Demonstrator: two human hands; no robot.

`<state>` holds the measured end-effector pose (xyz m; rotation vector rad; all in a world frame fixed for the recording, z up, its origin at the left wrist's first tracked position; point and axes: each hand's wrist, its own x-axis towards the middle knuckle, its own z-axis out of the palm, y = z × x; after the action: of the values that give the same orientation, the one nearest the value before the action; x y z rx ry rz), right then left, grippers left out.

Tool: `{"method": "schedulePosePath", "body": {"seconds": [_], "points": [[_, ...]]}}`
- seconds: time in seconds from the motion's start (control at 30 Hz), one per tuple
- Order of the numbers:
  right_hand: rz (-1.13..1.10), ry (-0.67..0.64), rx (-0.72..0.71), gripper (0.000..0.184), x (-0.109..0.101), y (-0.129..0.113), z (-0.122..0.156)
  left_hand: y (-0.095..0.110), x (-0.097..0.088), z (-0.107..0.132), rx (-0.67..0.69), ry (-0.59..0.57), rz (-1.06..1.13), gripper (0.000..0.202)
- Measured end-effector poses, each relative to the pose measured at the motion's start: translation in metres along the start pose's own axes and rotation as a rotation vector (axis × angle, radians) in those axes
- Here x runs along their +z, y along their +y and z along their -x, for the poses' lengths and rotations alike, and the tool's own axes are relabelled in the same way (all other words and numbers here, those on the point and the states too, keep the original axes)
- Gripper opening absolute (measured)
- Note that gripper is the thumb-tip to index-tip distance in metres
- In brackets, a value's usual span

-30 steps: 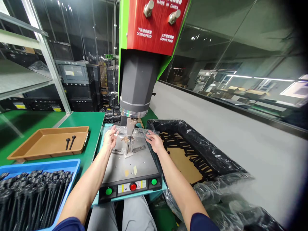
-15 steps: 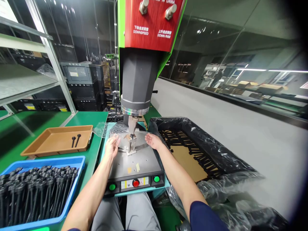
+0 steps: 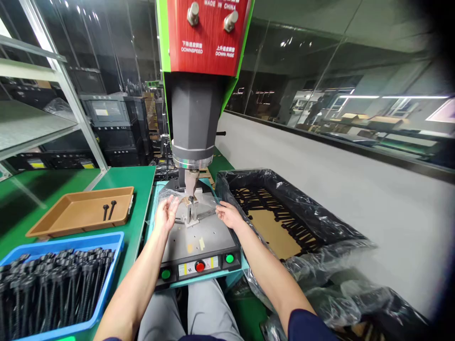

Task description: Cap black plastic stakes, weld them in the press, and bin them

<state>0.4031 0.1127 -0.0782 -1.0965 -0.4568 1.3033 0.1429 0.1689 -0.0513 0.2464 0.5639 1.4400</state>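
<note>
My left hand (image 3: 165,215) and my right hand (image 3: 228,214) are on either side of the small metal fixture (image 3: 190,211) on the grey machine plate (image 3: 199,237). A clear plastic film (image 3: 204,201) stretches between them over the fixture. Each hand pinches one edge of it, with the left fingers partly raised. A black part sits in the fixture right under the machine's horn (image 3: 191,179). The press head (image 3: 194,118) hangs above it.
Green and red buttons (image 3: 199,266) line the machine's front edge. A brown tray (image 3: 64,218) with two black bolts and a blue bin (image 3: 106,265) of several black bolts stand on the left. A black-lined box (image 3: 320,232) with finished parts is on the right.
Half a second ago the film lay behind the fixture and both hands were off it. Now both hands hold it stretched over the fixture again. The camera has shifted slightly.
</note>
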Motion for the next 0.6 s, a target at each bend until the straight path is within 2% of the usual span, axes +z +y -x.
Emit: {"method": "schedulePosePath", "body": {"seconds": [0.13, 0.33, 0.6], "points": [[0.016, 0.025, -0.082, 0.045, -0.005, -0.005, -0.003, -0.001, -0.001, 0.005, 0.009, -0.007, 0.006, 0.007], [0.020, 0.051, -0.119, 0.041, -0.010, 0.004, -0.003, -0.011, -0.013, 0.012, 0.022, 0.009, -0.037, 0.008], [0.017, 0.079, -0.163, 0.041, -0.019, 0.005, -0.005, -0.018, -0.024, 0.020, 0.039, -0.044, -0.078, 0.009]]}}
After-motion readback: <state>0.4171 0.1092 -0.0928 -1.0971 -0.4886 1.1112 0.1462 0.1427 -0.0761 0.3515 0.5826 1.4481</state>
